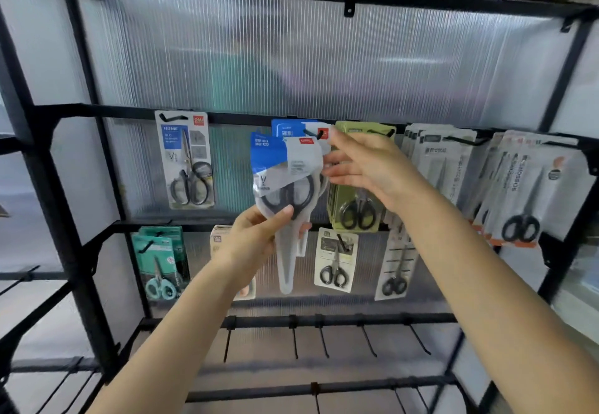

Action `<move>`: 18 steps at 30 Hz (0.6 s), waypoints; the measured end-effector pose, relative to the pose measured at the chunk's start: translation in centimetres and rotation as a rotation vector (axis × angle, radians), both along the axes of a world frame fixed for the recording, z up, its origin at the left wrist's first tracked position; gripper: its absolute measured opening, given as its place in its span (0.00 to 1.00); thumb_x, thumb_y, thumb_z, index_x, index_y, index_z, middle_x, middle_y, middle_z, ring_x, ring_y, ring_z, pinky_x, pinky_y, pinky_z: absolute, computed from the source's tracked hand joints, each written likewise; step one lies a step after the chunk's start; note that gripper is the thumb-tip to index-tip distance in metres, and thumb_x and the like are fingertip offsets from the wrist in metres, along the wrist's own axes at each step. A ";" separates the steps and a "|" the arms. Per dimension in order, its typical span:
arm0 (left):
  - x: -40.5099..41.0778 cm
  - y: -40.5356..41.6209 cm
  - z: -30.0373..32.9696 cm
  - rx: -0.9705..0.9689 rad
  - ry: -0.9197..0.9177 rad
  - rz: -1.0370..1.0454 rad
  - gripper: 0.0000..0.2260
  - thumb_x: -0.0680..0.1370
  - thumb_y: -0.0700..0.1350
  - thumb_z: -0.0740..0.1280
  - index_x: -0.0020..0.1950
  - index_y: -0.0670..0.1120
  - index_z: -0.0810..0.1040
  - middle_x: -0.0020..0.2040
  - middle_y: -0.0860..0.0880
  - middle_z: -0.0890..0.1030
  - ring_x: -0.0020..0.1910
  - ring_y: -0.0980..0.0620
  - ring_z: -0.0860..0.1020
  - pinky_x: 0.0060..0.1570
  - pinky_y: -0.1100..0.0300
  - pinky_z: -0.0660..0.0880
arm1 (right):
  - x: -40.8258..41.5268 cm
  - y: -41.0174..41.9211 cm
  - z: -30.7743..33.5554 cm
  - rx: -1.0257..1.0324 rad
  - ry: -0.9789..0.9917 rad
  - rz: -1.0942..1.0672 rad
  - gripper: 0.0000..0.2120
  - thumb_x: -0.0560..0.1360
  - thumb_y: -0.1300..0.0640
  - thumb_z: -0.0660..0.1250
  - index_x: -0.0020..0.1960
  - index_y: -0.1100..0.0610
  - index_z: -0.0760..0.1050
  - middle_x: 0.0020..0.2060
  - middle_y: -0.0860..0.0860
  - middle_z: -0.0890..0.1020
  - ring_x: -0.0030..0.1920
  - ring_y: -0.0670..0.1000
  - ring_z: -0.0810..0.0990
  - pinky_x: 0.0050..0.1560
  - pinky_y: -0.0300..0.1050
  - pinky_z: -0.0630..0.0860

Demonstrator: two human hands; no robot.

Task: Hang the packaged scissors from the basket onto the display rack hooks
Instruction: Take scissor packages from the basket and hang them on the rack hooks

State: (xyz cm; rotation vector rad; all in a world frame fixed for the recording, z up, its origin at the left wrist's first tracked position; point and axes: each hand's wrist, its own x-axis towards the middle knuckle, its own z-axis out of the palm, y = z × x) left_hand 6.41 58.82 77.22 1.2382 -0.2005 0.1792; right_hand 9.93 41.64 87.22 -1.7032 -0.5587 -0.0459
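A blue-and-white scissors pack (285,167) is held up in front of the black display rack (227,118). My left hand (256,238) grips its lower part at the black handles, thumb on the front. My right hand (363,167) is at the pack's upper right edge, fingers straight, with the fingertips near a black hook (312,133). A second blue pack (291,128) hangs on that hook behind the held one. The basket is out of view.
More packs hang on the rack: a blue one (186,160) at left, green ones (359,186), white ones (440,167) at right, teal ones (160,261) and small ones (335,259) lower down. Bare hooks (324,339) stick out from the bottom rails.
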 end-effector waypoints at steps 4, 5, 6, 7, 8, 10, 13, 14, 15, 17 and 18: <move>-0.1 -0.6 -0.1 0.108 -0.011 -0.041 0.14 0.69 0.44 0.67 0.53 0.40 0.80 0.46 0.45 0.84 0.48 0.47 0.83 0.47 0.56 0.79 | 0.6 0.0 0.6 0.010 -0.045 -0.001 0.09 0.76 0.54 0.66 0.54 0.56 0.76 0.46 0.52 0.83 0.42 0.47 0.81 0.44 0.42 0.79; -0.1 -0.7 -0.3 0.142 -0.001 -0.045 0.15 0.69 0.44 0.68 0.53 0.40 0.80 0.48 0.44 0.84 0.49 0.46 0.83 0.51 0.54 0.79 | 0.8 0.0 0.6 -0.007 -0.056 -0.009 0.07 0.76 0.55 0.67 0.53 0.55 0.76 0.48 0.52 0.82 0.45 0.48 0.81 0.45 0.43 0.79; -0.1 -0.8 -0.4 0.175 0.010 -0.041 0.15 0.68 0.45 0.69 0.52 0.41 0.80 0.49 0.43 0.84 0.51 0.44 0.82 0.55 0.51 0.77 | 1.0 0.0 0.6 -0.032 -0.078 -0.020 0.05 0.75 0.57 0.67 0.51 0.54 0.77 0.49 0.52 0.82 0.48 0.49 0.81 0.47 0.45 0.79; 0.0 -0.9 -0.6 0.204 0.021 -0.032 0.16 0.67 0.46 0.69 0.52 0.42 0.81 0.49 0.42 0.84 0.52 0.42 0.81 0.58 0.48 0.76 | 1.1 0.0 0.6 -0.065 -0.116 -0.039 0.04 0.75 0.58 0.68 0.49 0.53 0.76 0.49 0.52 0.82 0.49 0.49 0.81 0.49 0.47 0.79; 0.1 -1.0 -0.7 0.224 0.032 -0.017 0.16 0.67 0.47 0.70 0.52 0.42 0.81 0.50 0.41 0.84 0.54 0.40 0.80 0.60 0.45 0.74 | 1.2 -0.1 0.6 -0.104 -0.170 -0.065 0.04 0.75 0.59 0.69 0.47 0.51 0.76 0.48 0.51 0.81 0.50 0.49 0.80 0.49 0.47 0.78; 0.2 -1.1 -0.8 0.240 0.048 0.002 0.16 0.67 0.48 0.70 0.52 0.43 0.81 0.50 0.42 0.83 0.55 0.39 0.79 0.61 0.42 0.73 | 1.5 -0.2 0.7 -0.183 -0.308 -0.131 0.05 0.74 0.59 0.70 0.44 0.50 0.75 0.43 0.47 0.80 0.48 0.47 0.80 0.48 0.42 0.77; 0.5 -1.5 -0.5 0.225 0.048 0.014 0.15 0.69 0.49 0.69 0.52 0.43 0.81 0.47 0.43 0.83 0.50 0.41 0.79 0.60 0.41 0.74 | 2.2 -0.1 1.0 -0.263 -0.463 -0.220 0.05 0.73 0.58 0.70 0.44 0.51 0.75 0.38 0.42 0.78 0.41 0.41 0.77 0.42 0.35 0.74; 0.7 -1.6 -0.4 0.219 0.050 0.023 0.13 0.70 0.49 0.68 0.51 0.43 0.81 0.46 0.44 0.83 0.48 0.43 0.80 0.59 0.42 0.75 | 2.5 0.1 1.1 -0.275 -0.500 -0.238 0.05 0.73 0.58 0.70 0.44 0.51 0.75 0.38 0.42 0.78 0.40 0.40 0.76 0.40 0.33 0.72; 0.9 -1.7 -0.3 0.215 0.055 0.032 0.11 0.73 0.49 0.67 0.50 0.44 0.81 0.45 0.45 0.83 0.47 0.46 0.80 0.58 0.44 0.76 | 2.8 0.3 1.3 -0.289 -0.536 -0.252 0.04 0.73 0.58 0.70 0.44 0.52 0.76 0.38 0.43 0.78 0.40 0.39 0.75 0.39 0.30 0.71; 1.2 -1.9 -0.2 0.226 0.060 0.049 0.08 0.77 0.47 0.64 0.46 0.45 0.81 0.43 0.48 0.84 0.46 0.49 0.81 0.55 0.48 0.77 | 3.2 0.7 1.7 -0.318 -0.603 -0.263 0.02 0.74 0.58 0.69 0.46 0.54 0.78 0.39 0.44 0.78 0.40 0.38 0.74 0.38 0.25 0.67; 1.3 -1.9 -0.2 0.236 0.059 0.058 0.09 0.78 0.46 0.63 0.45 0.46 0.81 0.42 0.49 0.84 0.45 0.50 0.81 0.54 0.49 0.77 | 3.4 0.9 1.9 -0.324 -0.623 -0.258 0.03 0.74 0.59 0.69 0.47 0.55 0.79 0.40 0.45 0.78 0.40 0.37 0.74 0.39 0.24 0.67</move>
